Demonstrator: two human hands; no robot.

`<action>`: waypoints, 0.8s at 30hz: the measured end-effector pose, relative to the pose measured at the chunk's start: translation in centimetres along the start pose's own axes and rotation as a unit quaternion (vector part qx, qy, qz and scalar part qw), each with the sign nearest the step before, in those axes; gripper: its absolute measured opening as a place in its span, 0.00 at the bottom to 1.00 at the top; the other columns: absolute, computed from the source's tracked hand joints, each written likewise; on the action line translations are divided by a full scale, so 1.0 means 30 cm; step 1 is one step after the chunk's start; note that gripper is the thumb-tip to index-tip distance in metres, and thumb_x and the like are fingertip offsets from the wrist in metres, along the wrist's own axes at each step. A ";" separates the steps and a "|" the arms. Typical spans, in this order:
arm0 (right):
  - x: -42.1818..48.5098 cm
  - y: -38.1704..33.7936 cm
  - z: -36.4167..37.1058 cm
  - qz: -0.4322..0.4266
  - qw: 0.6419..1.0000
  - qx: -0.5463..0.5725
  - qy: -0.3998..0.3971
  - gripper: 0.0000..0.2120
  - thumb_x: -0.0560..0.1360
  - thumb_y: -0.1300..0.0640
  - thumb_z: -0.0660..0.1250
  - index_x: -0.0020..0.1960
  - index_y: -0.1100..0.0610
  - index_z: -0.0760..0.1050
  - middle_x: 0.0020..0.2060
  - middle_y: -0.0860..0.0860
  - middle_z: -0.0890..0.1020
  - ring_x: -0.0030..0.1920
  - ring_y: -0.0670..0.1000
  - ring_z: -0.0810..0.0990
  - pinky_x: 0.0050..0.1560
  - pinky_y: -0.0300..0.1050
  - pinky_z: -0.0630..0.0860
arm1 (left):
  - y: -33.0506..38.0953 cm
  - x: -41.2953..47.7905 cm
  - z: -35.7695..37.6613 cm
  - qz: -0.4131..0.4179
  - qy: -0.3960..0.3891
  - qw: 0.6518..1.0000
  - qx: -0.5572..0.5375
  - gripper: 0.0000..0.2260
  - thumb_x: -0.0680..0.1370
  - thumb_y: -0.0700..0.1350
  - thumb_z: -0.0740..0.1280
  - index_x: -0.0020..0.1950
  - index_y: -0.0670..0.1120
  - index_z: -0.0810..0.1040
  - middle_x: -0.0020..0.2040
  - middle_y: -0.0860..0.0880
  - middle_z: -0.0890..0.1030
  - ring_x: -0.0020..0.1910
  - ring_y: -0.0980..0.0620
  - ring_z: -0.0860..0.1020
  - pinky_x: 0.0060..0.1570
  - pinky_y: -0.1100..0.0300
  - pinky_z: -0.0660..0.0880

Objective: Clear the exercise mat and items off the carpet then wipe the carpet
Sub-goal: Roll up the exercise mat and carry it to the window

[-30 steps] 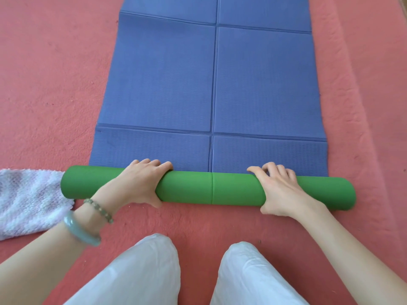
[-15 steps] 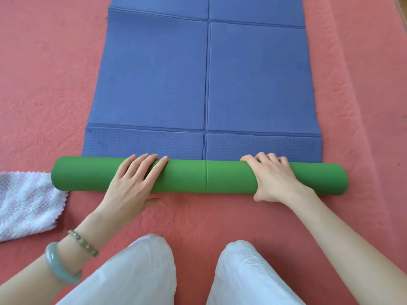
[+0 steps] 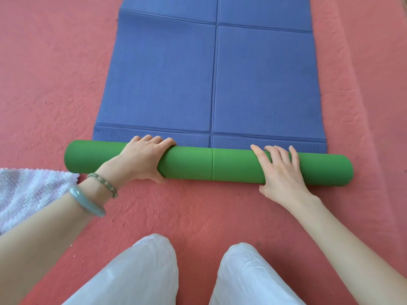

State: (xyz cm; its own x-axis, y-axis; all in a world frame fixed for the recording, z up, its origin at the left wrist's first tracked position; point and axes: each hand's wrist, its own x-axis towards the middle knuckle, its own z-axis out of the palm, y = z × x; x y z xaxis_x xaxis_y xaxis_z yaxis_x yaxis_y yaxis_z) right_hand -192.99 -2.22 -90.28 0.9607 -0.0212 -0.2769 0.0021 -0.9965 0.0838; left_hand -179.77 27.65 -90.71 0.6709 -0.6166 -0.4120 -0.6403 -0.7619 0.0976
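Two hands are on the green roll (image 3: pixel 211 164), the wound-up near end of the exercise mat (image 3: pixel 264 84), which lies across the red carpet (image 3: pixel 55 73). The left hand (image 3: pixel 143 159) grips the roll, with its fingers curled over the far side and its thumb tucked under the near side. The right hand (image 3: pixel 279 170) is nearly flat. Its fingers are spread over the top and press down, pinching nothing. Beyond both sets of fingertips the rest of the mat stretches away flat and blue, its far end out of view. Just outside the left wrist lies a white knitted cloth (image 3: pixel 28 190). It is close to the roll's end, but I cannot tell whether it touches.

The step in hand looks like rolling up the mat, and it is early, since most of the length is unrolled. The next move calls for both hands to push the roll away evenly, so that it winds tight and straight rather than coning toward one side. Wiping waits until the mat is off the carpet.
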 end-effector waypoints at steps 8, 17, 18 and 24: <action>0.015 0.004 0.047 -0.014 0.996 0.001 0.084 0.48 0.47 0.59 0.81 0.65 0.57 0.68 0.54 0.58 0.78 0.52 0.61 0.77 0.57 0.59 0.71 | 0.031 -0.111 0.127 0.004 0.218 0.974 0.058 0.42 0.60 0.55 0.78 0.69 0.41 0.68 0.60 0.41 0.76 0.58 0.40 0.75 0.61 0.46 0.65; 0.116 0.035 -0.051 -0.026 0.997 0.003 -0.066 0.43 0.62 0.51 0.73 0.72 0.49 0.56 0.62 0.48 0.71 0.62 0.54 0.69 0.62 0.49 0.63 | 0.017 -0.032 0.062 -0.032 0.170 0.984 0.039 0.41 0.50 0.48 0.81 0.60 0.43 0.72 0.51 0.43 0.79 0.47 0.41 0.78 0.50 0.48 0.70; 0.122 0.036 -0.062 -0.024 0.997 0.007 -0.076 0.43 0.62 0.51 0.73 0.72 0.48 0.55 0.62 0.48 0.71 0.62 0.54 0.69 0.62 0.49 0.64 | 0.014 -0.028 0.054 -0.033 0.163 0.985 0.038 0.41 0.49 0.49 0.81 0.60 0.43 0.72 0.50 0.43 0.79 0.46 0.41 0.78 0.48 0.48 0.72; 0.099 0.028 -0.081 -0.025 0.991 0.029 -0.129 0.43 0.60 0.50 0.73 0.70 0.46 0.56 0.59 0.47 0.72 0.60 0.52 0.69 0.60 0.49 0.65 | 0.020 -0.052 0.045 -0.029 0.123 0.991 0.038 0.39 0.46 0.53 0.79 0.55 0.45 0.75 0.43 0.47 0.79 0.40 0.43 0.78 0.43 0.51 0.72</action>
State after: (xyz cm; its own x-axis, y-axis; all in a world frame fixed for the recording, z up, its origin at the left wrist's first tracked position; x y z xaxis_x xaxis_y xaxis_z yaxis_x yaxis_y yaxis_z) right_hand -189.45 -2.93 -88.71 0.8563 0.0155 -0.5162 0.0250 -0.9996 0.0116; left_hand -181.70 28.42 -91.25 0.7720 -0.6096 -0.1801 -0.6185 -0.7858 0.0088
